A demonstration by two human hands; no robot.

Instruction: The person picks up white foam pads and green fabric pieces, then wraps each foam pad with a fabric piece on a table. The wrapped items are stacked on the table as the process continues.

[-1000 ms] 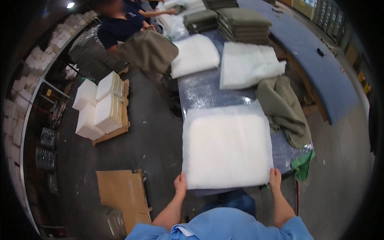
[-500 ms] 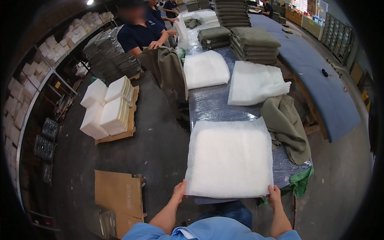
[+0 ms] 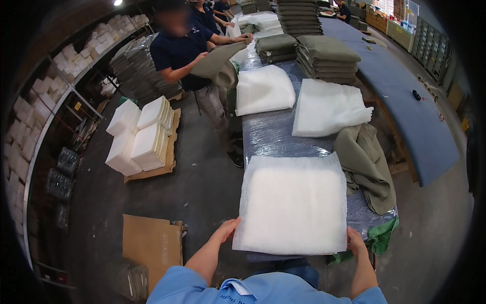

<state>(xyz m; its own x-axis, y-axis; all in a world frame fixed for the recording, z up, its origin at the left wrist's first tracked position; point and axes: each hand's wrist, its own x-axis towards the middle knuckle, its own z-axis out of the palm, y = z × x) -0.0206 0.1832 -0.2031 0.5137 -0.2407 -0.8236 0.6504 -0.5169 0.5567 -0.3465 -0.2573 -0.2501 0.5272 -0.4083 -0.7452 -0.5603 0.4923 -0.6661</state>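
**Plastic-wrapped table (image 3: 273, 137) with a white pad (image 3: 293, 210) across its near end**

The pad appears to lie flat, its thicker middle ringed by a translucent margin. A crumpled olive cloth (image 3: 369, 169) sits just beside its right edge, perhaps for easy reach. The left hand (image 3: 227, 229) and right hand (image 3: 355, 241) touch opposite side edges, probably to keep it square; whether either grip is closed, I cannot tell.

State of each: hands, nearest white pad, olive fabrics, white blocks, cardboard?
Nearest white pad: spread flat
Left hand: at pad's left edge, grip unclear
Right hand: at pad's right edge, grip unclear
Loose olive fabric: crumpled
Raised olive fabric: held up, draping
Olive stacks: folded, piled
White blocks: stacked
Cardboard: lying flat
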